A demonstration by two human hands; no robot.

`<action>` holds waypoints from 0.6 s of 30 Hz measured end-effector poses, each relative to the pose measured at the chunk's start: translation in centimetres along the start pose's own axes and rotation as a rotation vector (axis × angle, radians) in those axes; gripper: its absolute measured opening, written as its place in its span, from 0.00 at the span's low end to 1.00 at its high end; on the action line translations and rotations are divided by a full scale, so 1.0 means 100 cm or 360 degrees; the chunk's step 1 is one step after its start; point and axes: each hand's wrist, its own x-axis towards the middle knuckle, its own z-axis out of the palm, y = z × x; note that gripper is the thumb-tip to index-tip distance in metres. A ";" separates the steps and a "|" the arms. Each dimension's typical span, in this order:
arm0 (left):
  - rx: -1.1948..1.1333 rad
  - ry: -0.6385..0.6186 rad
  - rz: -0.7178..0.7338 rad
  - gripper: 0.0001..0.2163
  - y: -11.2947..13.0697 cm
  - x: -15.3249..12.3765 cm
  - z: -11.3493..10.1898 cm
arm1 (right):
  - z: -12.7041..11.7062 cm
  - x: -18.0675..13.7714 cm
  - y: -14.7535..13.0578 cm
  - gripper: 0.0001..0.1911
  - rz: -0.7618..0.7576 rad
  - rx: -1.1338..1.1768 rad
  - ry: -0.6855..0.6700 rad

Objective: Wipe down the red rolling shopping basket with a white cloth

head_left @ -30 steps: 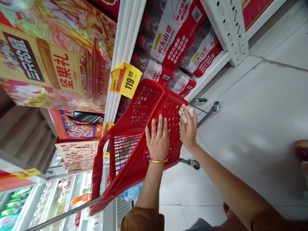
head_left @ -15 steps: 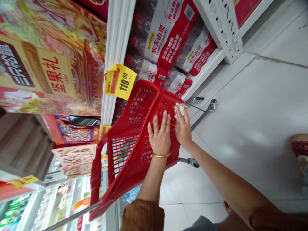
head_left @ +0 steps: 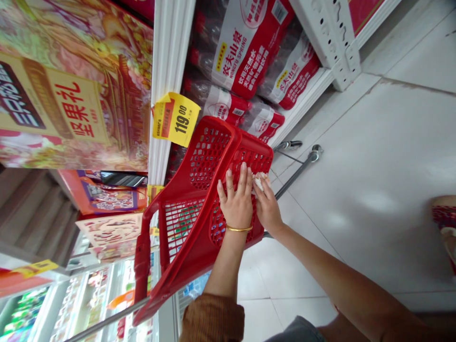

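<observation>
A red plastic shopping cart (head_left: 199, 280) with perforated walls appears tilted in the head view. My left hand (head_left: 237, 202), with a gold bracelet at the wrist, lies flat on the cart's side wall, fingers spread and holding nothing. Close beside it, my right hand (head_left: 268, 209) presses a crumpled whitish cloth (head_left: 261, 180) against the same wall. The fingers cover part of the cloth.
Shelves with shrink-wrapped water bottles (head_left: 245, 52) stand right behind the cart. A large gift box (head_left: 71, 90) and a yellow price tag (head_left: 177, 119) are at left. Cart wheels (head_left: 315, 153) rest on the tiled floor (head_left: 374, 190). Someone's shoe (head_left: 443, 211) shows at the right edge.
My right hand has slid the cloth along the cart wall, down and left in the view, closer to my left hand. The left hand has stayed almost still.
</observation>
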 end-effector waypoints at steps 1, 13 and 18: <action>-0.0004 0.0009 0.0012 0.26 0.000 0.000 -0.001 | -0.001 -0.004 -0.001 0.30 -0.0015 0.0004 -0.0010; 0.0143 0.0009 0.0082 0.27 -0.011 -0.007 -0.030 | -0.005 0.068 -0.014 0.32 0.0075 -0.0070 0.0219; 0.0141 0.0038 0.0095 0.27 -0.015 -0.005 -0.024 | -0.002 0.067 -0.012 0.32 -0.0018 -0.0008 0.0129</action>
